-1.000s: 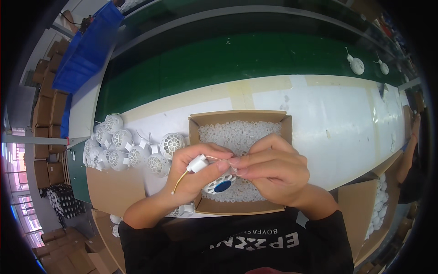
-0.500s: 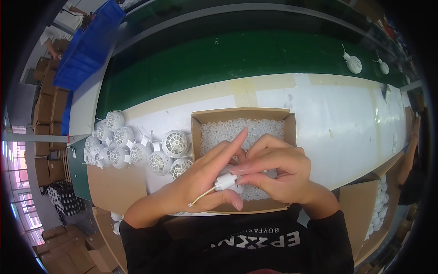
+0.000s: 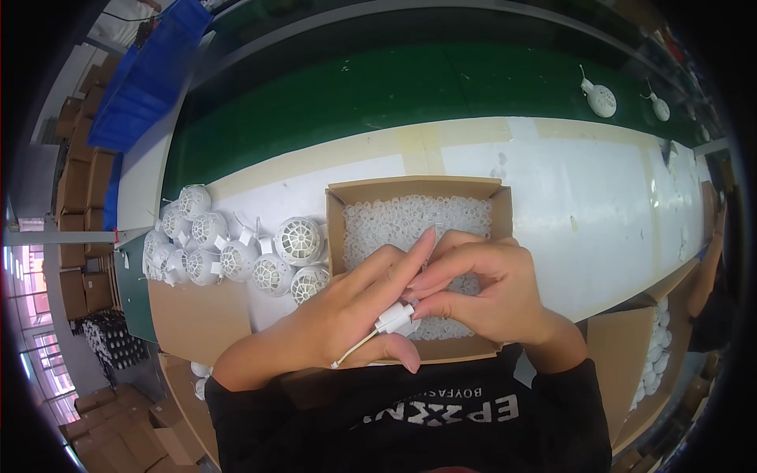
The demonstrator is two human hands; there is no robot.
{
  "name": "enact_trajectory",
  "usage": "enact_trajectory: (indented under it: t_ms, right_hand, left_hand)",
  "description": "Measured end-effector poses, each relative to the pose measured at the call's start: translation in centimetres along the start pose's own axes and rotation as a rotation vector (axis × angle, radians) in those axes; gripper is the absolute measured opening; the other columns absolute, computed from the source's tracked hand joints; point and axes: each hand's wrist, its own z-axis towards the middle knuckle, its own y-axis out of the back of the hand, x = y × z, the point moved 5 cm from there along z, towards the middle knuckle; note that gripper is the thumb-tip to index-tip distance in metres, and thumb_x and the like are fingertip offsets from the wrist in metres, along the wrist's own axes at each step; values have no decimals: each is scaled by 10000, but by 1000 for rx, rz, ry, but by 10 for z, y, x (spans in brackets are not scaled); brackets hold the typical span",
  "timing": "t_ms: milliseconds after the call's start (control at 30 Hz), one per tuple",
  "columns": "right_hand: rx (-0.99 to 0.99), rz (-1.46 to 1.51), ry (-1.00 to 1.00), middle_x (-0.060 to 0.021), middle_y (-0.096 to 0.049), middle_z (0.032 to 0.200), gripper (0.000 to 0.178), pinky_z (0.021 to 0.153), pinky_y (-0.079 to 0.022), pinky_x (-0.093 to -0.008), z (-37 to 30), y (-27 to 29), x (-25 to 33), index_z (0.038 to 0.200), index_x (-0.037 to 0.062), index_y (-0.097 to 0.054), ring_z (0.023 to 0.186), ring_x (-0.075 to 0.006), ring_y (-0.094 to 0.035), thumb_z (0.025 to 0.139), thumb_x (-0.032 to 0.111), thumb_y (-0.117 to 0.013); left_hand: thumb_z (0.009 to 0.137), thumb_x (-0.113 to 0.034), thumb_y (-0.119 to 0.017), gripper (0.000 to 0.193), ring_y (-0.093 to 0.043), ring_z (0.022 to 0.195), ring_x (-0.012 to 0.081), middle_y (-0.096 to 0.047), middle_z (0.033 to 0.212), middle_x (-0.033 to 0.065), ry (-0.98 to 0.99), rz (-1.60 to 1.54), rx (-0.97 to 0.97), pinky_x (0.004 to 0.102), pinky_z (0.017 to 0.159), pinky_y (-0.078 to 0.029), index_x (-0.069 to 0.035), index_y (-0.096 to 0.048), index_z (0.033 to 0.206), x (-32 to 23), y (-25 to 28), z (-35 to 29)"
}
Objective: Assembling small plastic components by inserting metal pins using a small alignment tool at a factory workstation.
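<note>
Left hand (image 3: 359,311): narrow, its fingers straight and together, the thumb set apart below; a white block lies held between them, and what the palm hides cannot be told.
Right hand (image 3: 493,288): narrow, thumb and fingertips drawn close at the block's right end; whether they pinch some small part there, I cannot tell.
White block (image 3: 394,318): short and smooth, tilted up to the right, in the left hand above the near part of the open box.
Yellowish wire (image 3: 355,350): runs from the block's lower left end across the left hand to a small pale tip.
Black shirt (image 3: 410,426): just below the forearms, with pale lettering across it.
Open box (image 3: 418,189): brown cardboard, under and behind the hands.
Clear rings (image 3: 394,221): small, loose, a great many, spread through the box.
Right-hand carton (image 3: 619,355): stands beside the right forearm, filled with white round pieces (image 3: 654,359).
Cardboard flap (image 3: 193,319): lies flat beyond the left forearm.
White vented balls (image 3: 298,240): clustered left of the box, several with wires.
Counter (image 3: 591,213): white, bearing the box and the clustered balls.
Another person's arm (image 3: 711,260): bare, at the far right edge.
Green belt (image 3: 331,94): runs behind the counter.
Two wired balls (image 3: 602,101): white, lying apart on the belt at right.
Blue bin (image 3: 146,87): upper left, beside the belt.
Stacked cartons (image 3: 75,197): brown, beyond the bin at left.
</note>
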Motion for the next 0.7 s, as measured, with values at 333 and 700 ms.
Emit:
enact_trajectory:
  t_ms: [333,700]
  right_hand:
    - [-91,-309,547,-135,-730,909,282,706,-588,-299,-10,-9,12,954,36,-760,822,-243,-700,693,-29,-841]
    - [-7,-727,709,-147,-708,941,351,617,-582,-293,-23,-24,33,1073,52,-753,852,-252,-692,732,91,-825]
  left_hand:
    - [917,-483,-662,1044,-527,1246,317,-437,1440,177,33,-451,145,401,1076,-394,-44,-23,1615,19,-6,2]
    - [1038,-395,-528,850,-466,1339,264,-485,1457,185,238,-764,147,361,1145,-316,-103,12,1625,23,-21,-2]
